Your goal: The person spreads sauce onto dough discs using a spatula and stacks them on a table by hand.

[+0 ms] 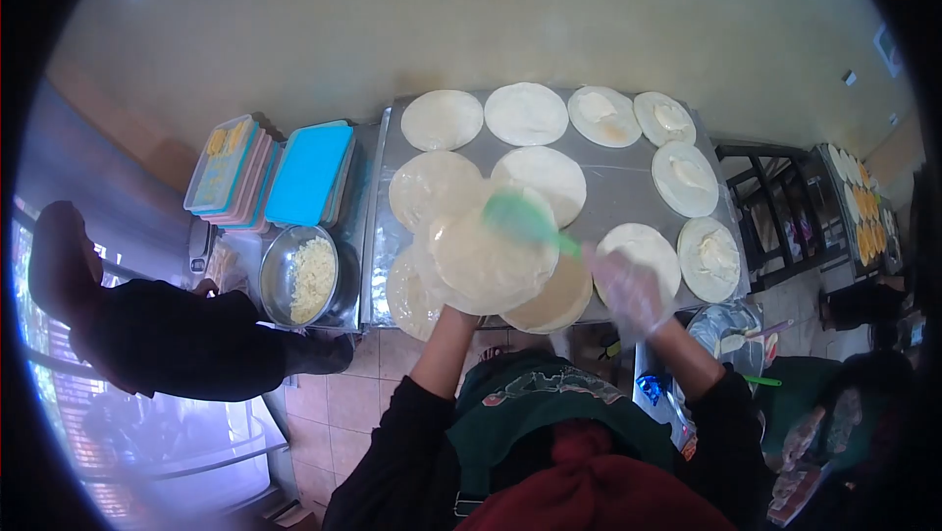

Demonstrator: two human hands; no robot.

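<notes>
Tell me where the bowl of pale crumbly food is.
In the head view, the bowl sits on the left, nearer the person than the blue lid, beside the left end of the metal table with the dough rounds.

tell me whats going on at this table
The left hand, mostly hidden, supports a thin pale round from below, while the gloved right hand holds a green tool, blurred, over its top. Other pale rounds lie on the metal table; several toward the right carry a creamy dollop. To the left are a metal bowl of crumbly pale food and stacked containers. One person is beside them, another at far right.
</notes>
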